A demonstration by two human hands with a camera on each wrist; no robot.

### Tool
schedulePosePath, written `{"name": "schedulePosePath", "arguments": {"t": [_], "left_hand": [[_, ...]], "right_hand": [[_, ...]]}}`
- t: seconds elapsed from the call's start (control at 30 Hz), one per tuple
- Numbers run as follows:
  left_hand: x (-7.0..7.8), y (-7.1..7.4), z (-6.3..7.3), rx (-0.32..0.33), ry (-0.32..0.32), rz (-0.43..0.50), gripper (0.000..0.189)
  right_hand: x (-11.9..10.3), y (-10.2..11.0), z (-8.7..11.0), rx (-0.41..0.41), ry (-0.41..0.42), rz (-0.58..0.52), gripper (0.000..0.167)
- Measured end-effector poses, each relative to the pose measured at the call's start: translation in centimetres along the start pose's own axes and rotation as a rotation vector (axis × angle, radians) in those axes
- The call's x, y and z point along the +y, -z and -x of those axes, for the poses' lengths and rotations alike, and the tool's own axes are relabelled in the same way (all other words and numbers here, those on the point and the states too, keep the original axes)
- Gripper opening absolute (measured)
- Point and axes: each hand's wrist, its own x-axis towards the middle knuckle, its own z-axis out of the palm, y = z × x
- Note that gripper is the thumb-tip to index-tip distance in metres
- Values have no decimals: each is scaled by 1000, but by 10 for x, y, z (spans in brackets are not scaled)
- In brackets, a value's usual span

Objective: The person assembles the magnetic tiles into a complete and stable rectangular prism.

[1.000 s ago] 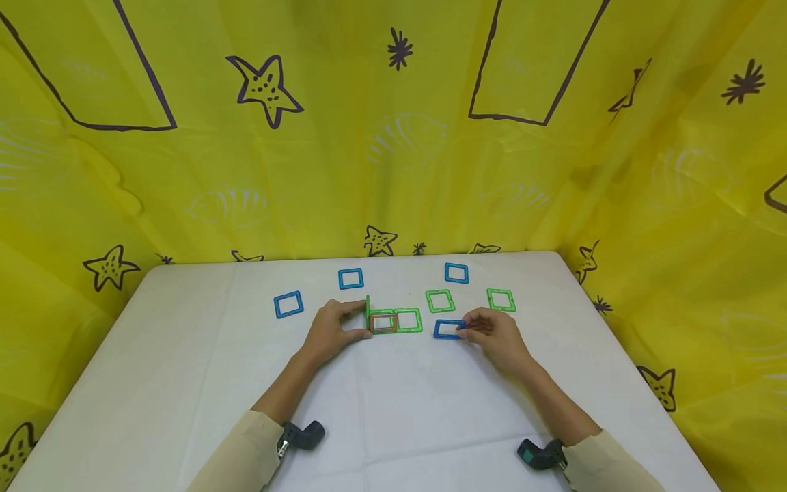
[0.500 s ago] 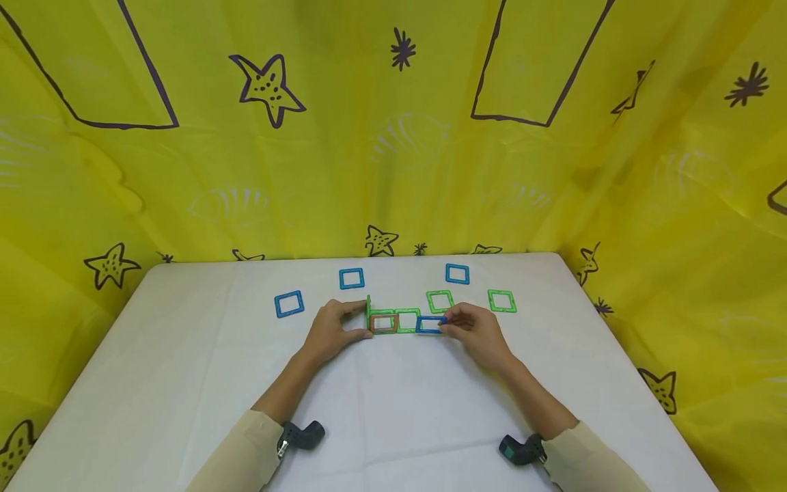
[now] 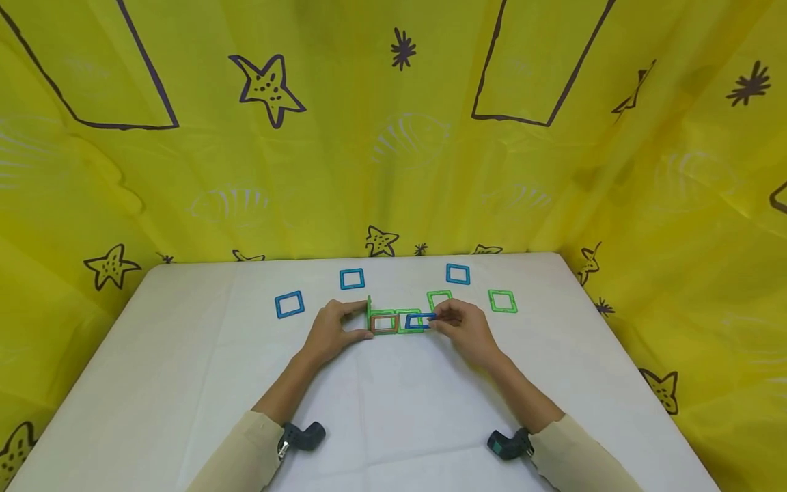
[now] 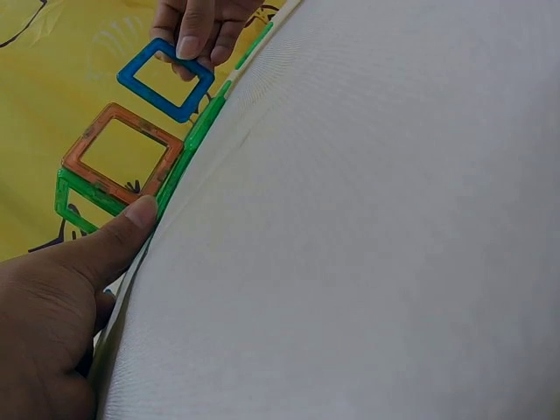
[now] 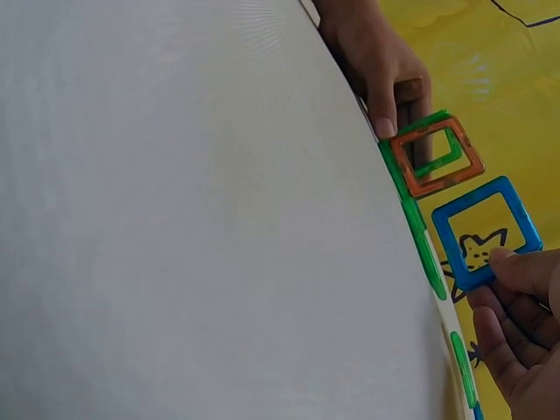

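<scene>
Two green square magnetic tiles (image 3: 410, 332) lie flat side by side on the table. At their left end a green tile (image 3: 368, 311) stands upright, and an orange tile (image 4: 87, 133) stands along the front edge of the left flat one. My left hand (image 3: 328, 331) holds this corner, fingers at the upright green tile's far side and thumb at the front near the orange tile. Between thumb and fingers my right hand (image 3: 470, 331) pinches a blue square tile (image 5: 449, 251). That blue tile is upright, over the right flat tile, with a gap between it and the orange one.
Loose tiles lie farther back on the white table (image 3: 246, 383): blue ones at left (image 3: 287, 295), back middle (image 3: 352, 270) and back right (image 3: 458, 265). One green tile (image 3: 439, 293) lies partly behind my right hand, another green tile (image 3: 503, 292) farther right. A yellow curtain (image 3: 332, 184) hangs behind.
My right hand has carried the blue tile leftward, from right of the flat green tiles to over the right one. My left hand has stayed at the green and orange corner.
</scene>
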Motion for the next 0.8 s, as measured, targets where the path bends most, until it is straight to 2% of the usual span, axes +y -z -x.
{"name": "schedulePosePath", "arguments": {"t": [0.27, 0.8], "left_hand": [[0, -1, 1, -5, 10, -8, 64], [3, 0, 1, -5, 10, -2, 65]], "right_hand": [[0, -3, -2, -15, -34, 5, 14], [-1, -9, -4, -55, -38, 21, 13]]}}
